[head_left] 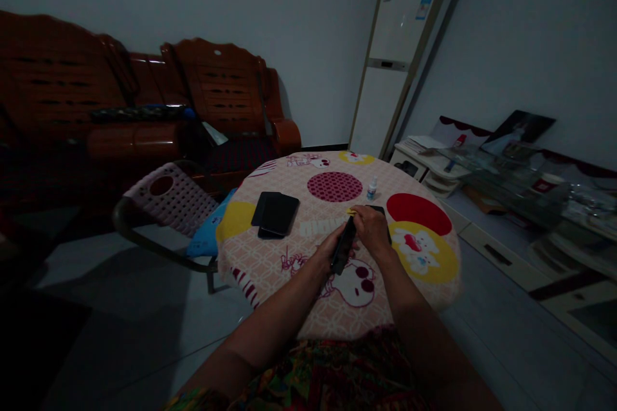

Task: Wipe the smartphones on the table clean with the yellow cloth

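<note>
My left hand (pixel 326 249) grips a black phone (pixel 343 246) by its lower edge, held on edge above the round table (pixel 270 270). My right hand (pixel 370 229) lies over the phone's upper part, fingers pressing a small yellow cloth (pixel 351 210) against it. Another dark flat device (pixel 377 209) peeks out from behind my right hand. Two more black phones (pixel 276 214) lie stacked, face down, to the left on the patterned tablecloth. A small white bottle with a blue cap (pixel 371 189) stands upright beyond my hands.
A pink perforated chair (pixel 168 198) with a blue cushion stands at the table's left. A dark wooden sofa (pixel 144 109) fills the back left. A white standing air conditioner (pixel 395 58) is in the corner; a low glass-topped cabinet (pixel 520 186) runs along the right wall.
</note>
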Demonstrator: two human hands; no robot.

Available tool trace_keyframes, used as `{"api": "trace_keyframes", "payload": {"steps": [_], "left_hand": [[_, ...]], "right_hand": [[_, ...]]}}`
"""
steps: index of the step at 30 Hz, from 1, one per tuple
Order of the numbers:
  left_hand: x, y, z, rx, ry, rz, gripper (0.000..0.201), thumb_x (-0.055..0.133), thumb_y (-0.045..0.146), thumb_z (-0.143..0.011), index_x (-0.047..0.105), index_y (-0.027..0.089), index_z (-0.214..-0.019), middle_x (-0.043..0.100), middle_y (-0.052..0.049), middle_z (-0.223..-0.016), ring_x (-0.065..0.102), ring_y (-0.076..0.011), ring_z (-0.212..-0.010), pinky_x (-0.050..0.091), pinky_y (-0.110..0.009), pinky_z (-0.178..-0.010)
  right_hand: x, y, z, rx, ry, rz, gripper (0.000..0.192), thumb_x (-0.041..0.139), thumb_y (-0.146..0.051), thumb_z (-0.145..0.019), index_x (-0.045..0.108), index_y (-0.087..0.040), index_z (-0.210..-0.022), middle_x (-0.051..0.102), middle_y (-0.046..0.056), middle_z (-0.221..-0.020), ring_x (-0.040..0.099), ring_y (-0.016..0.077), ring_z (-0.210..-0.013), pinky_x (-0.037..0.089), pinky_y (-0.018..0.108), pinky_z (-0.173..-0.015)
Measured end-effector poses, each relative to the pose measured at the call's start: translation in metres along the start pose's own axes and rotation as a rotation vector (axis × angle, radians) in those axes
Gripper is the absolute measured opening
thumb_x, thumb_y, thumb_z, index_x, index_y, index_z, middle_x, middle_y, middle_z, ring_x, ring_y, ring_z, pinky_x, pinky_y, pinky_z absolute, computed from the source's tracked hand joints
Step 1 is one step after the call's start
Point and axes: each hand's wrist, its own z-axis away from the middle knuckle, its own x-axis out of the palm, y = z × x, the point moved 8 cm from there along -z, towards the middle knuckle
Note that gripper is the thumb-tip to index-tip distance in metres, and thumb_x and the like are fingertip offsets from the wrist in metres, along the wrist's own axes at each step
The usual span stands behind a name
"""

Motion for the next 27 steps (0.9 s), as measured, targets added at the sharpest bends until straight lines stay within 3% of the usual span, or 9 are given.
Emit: {"api": "trace_keyframes", "payload": {"steps": [7, 12, 18, 23, 27], "left_hand": [[-0.009, -0.003, -0.007, 0.008, 0.054, 0.026, 0.038, 0.05, 0.051, -0.088, 0.062, 0.015, -0.098, 0.062, -0.002, -0.062, 0.057, -0.0129, -0.039, 0.037, -0.019, -0.033], [-0.007, 0.002, -0.003, 0.039, 0.15, 0.096, 0.023, 0.054, 0.034, -0.088, 0.064, 0.012, -0.087, 0.062, -0.002, -0.058, 0.058, -0.0119, -0.043, 0.042, -0.019, -0.04], [0.013, 0.004, 0.003, -0.034, 0.086, 0.169, 0.027, 0.059, 0.038, -0.086, 0.064, 0.012, -0.081, 0.06, -0.002, -0.056, 0.06, -0.0136, -0.049, 0.046, -0.021, -0.047], [0.001, 0.003, 0.0, -0.008, 0.119, 0.138, 0.03, 0.06, 0.04, -0.085, 0.064, 0.011, -0.08, 0.064, -0.003, -0.061, 0.058, -0.0112, -0.047, 0.044, -0.021, -0.046], [-0.003, 0.002, -0.003, 0.007, 0.101, 0.132, 0.028, 0.059, 0.038, -0.086, 0.065, 0.011, -0.083, 0.066, -0.003, -0.066, 0.058, -0.0115, -0.048, 0.043, -0.021, -0.045]], "right_hand": [[0.003, -0.011, 0.014, -0.049, -0.025, -0.029, 0.03, 0.044, -0.013, -0.088, 0.068, -0.018, -0.105, 0.07, 0.008, -0.099, 0.064, 0.0186, -0.091, 0.045, 0.027, -0.083], [0.004, -0.021, 0.031, -0.091, -0.02, -0.102, 0.029, 0.044, -0.012, -0.088, 0.067, -0.019, -0.105, 0.07, 0.008, -0.097, 0.064, 0.0186, -0.09, 0.046, 0.028, -0.082], [0.007, -0.037, 0.061, -0.155, -0.05, -0.198, 0.029, 0.044, -0.012, -0.089, 0.067, -0.019, -0.105, 0.069, 0.007, -0.095, 0.063, 0.0184, -0.088, 0.047, 0.028, -0.081], [0.009, -0.054, 0.088, -0.199, -0.109, -0.23, 0.028, 0.046, -0.012, -0.088, 0.067, -0.02, -0.106, 0.068, 0.006, -0.09, 0.063, 0.018, -0.083, 0.047, 0.027, -0.076], [0.008, -0.057, 0.093, -0.21, -0.142, -0.224, 0.026, 0.047, -0.013, -0.088, 0.068, -0.02, -0.104, 0.067, 0.006, -0.087, 0.063, 0.0183, -0.081, 0.047, 0.027, -0.075]]}}
